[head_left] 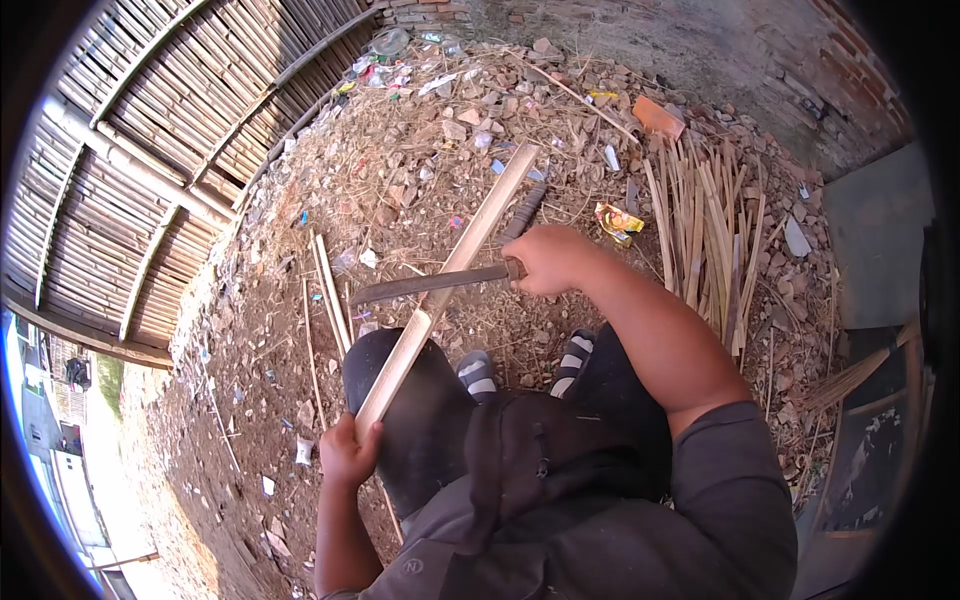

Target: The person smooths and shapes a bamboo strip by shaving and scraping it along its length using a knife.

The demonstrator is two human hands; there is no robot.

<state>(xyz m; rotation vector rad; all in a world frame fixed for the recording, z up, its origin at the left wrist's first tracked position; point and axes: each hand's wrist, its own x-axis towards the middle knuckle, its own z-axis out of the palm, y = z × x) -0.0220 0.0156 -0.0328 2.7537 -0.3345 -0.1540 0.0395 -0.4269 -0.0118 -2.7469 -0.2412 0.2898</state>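
Note:
My left hand (350, 455) is closed around the lower end of a split bamboo slat (398, 370), by my left knee. The slat slants up and away, its pale inner face showing. My right hand (552, 262) grips a machete (425, 285) by its handle. Its dark blade lies across the slat near the middle, just beyond a notch or node; whether it cuts into the bamboo I cannot tell. Past my right hand, a dark ridged rod or handle (526, 208) lies on the ground, partly hidden by the hand.
Many split bamboo strips (705, 235) are piled at right. A few thin strips (328, 290) lie at left. Rubble and litter cover the ground, including a yellow wrapper (620, 222). A bamboo fence (150, 150) stands left, a brick wall (700, 60) behind. My sandalled feet are below.

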